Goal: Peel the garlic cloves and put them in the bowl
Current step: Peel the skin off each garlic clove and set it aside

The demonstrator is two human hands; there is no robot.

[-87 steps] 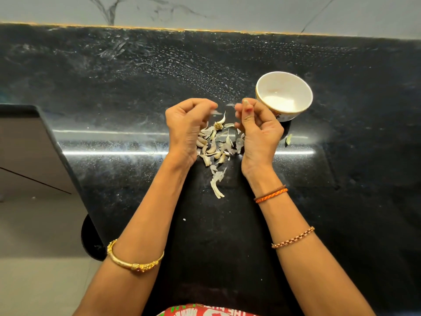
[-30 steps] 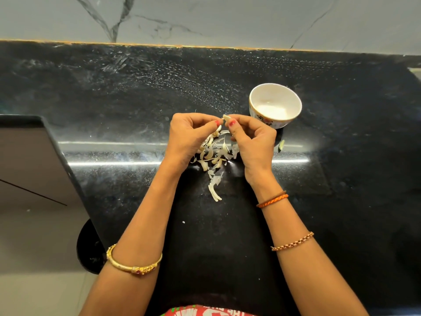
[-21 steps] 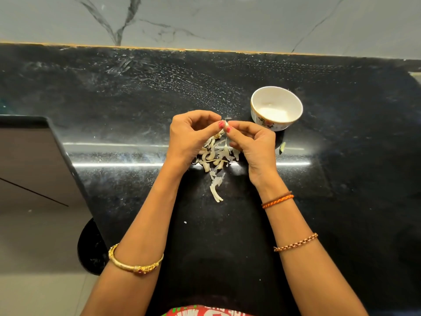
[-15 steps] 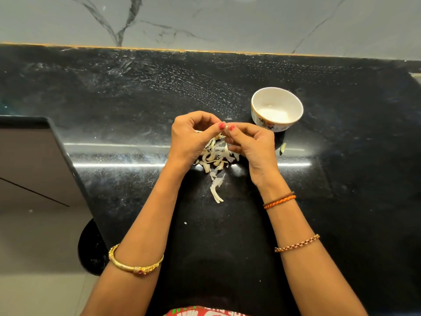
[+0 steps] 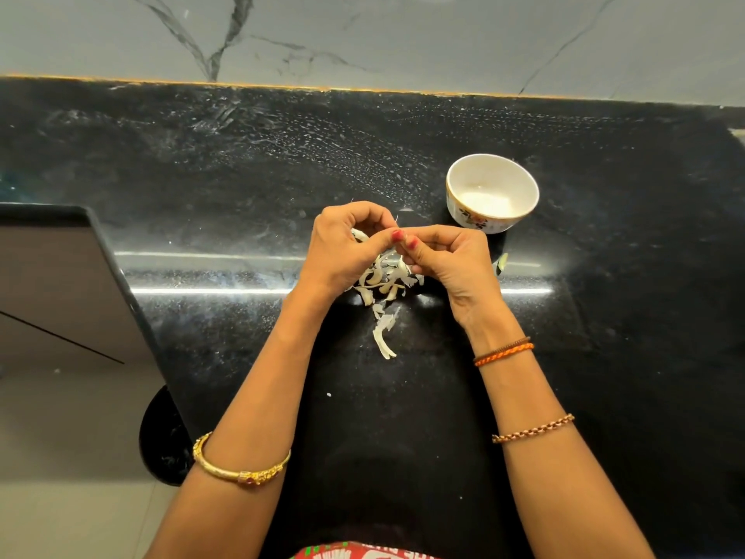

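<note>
Centre frame, the left hand point(image 5: 342, 246) and right hand point(image 5: 451, 260) meet thumb to thumb, fingers curled tight around something hidden between them, presumably a garlic clove, just above the heap of peels point(image 5: 383, 284). All this sits on a black speckled countertop point(image 5: 201, 163) under a grey marbled wall point(image 5: 403, 34). One white bowl point(image 5: 492, 191) stands upper right of the hands, apart from them, with one stray peel scrap point(image 5: 501, 263) below it.
</note>
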